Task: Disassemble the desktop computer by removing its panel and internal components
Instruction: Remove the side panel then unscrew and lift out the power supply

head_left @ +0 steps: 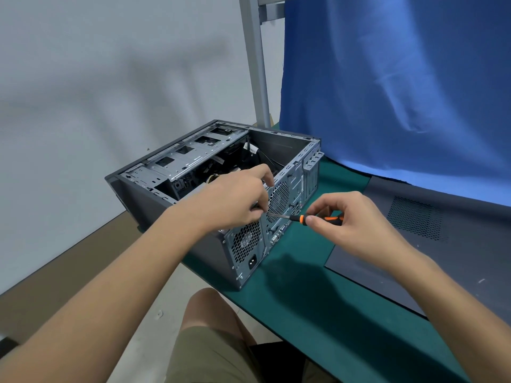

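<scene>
The computer (pixel 177 164) is lying on its side at the left end of a green mat (pixel 318 313), its open side facing up and its back plate facing the person. Metal drive bays and dark cables are showing inside. Its flat grey panel (pixel 431 244) is lying off to the right on the same mat, well apart from the case, with a patch of vent holes near its far end.

The right hand (pixel 351 225) is gripping an orange and black screwdriver (pixel 300 218) by the handle, thumb on the near side and fingers curled over the top. The tool is lying almost level, its thin metal shaft pointing left at the back plate, just below the round fan grille (pixel 279 201).

The left hand (pixel 235 200) is reaching over the upper back edge of the case, its forefinger hooking over that edge and the other fingers curling in close around the tip of the shaft (whether they are pinching the shaft, a screw or nothing at all, I cannot tell, since the fingers are covering the spot).

A blue cloth (pixel 401 78) is hanging behind the mat, beside a grey metal post (pixel 257 64). The person's bare knee (pixel 210 305) is showing below the mat's edge.
</scene>
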